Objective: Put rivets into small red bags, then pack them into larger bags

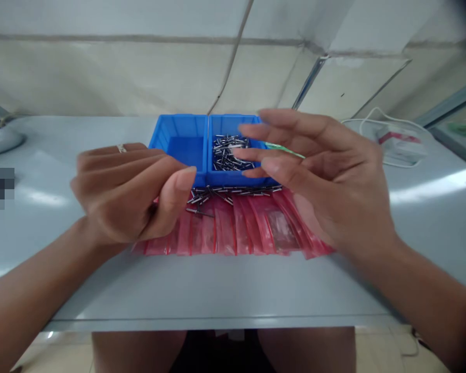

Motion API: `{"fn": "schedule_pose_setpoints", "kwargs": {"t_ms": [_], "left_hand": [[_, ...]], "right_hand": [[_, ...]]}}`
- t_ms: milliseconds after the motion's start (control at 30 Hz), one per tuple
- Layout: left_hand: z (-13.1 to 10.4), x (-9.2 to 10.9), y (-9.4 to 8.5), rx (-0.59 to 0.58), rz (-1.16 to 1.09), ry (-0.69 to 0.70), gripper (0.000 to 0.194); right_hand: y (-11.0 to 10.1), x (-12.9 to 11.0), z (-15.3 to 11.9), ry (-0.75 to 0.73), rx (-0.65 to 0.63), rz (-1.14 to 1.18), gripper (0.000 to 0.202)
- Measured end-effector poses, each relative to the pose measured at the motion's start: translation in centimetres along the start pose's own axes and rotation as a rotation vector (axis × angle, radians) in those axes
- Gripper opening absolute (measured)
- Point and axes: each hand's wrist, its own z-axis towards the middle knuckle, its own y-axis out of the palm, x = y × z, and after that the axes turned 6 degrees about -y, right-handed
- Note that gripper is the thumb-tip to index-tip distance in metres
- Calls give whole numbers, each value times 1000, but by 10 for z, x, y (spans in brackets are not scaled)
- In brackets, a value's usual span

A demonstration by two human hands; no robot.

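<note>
My left hand [128, 191], with a ring on one finger, is curled closed over the left end of a row of pink zip bags [225, 233]. What it holds, if anything, is hidden. Fingers apart and partly blurred, my right hand [326, 176] hovers above the bags' right end, its fingertips in front of the right blue bin [233, 179]. Metal blind rivets [233, 150] are heaped in that bin. More loose rivets [209, 197] lie along the bags' upper edge. The bags overlap one another side by side.
Beside the right bin stands a left blue bin [182, 122], its floor showing. Both rest on a grey table [225, 295] against a pale wall. A white cable [376, 111] loops around a white and pink box [402, 142] at the right.
</note>
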Motion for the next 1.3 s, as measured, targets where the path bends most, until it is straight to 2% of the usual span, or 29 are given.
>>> {"fn": "schedule_pose_setpoints", "kwargs": {"t_ms": [67,100,167,233,300,367,433,567,800,1067,1233,1300], "left_hand": [[1,-2,2,-14,1,66,33],[1,-3,3,-14,-14,116,34],[3,-5,5,-16,-34,187,36],[5,-7,6,-26,-31,200,35],[6,-7,6,-20,-16,201,34],[7,-7,6,-19,-8,202,34],[8,-6,6,-17,-12,213,35],[10,-6,6,-29,-30,229,39],[10,-6,3,-52,-27,230,40],[11,-6,4,-31,-23,230,41],[13,-4,5,-25,-13,231,43],[14,-3,5,-24,-16,227,44]], "right_hand": [[-3,-1,0,-44,-50,-133,39],[-4,-1,0,-124,-105,-257,35],[-4,1,-3,-366,-292,-602,29],[-2,7,-7,-582,-530,-911,29],[1,13,-11,-647,-718,-1031,33],[2,17,-13,-619,-807,-1010,34],[3,18,-14,-597,-816,-981,33],[5,17,-14,-611,-737,-997,30],[7,20,-14,-585,-801,-999,28],[9,20,-18,-630,-660,-995,27],[10,21,-17,-620,-765,-971,27],[11,22,-17,-629,-716,-952,26]]}}
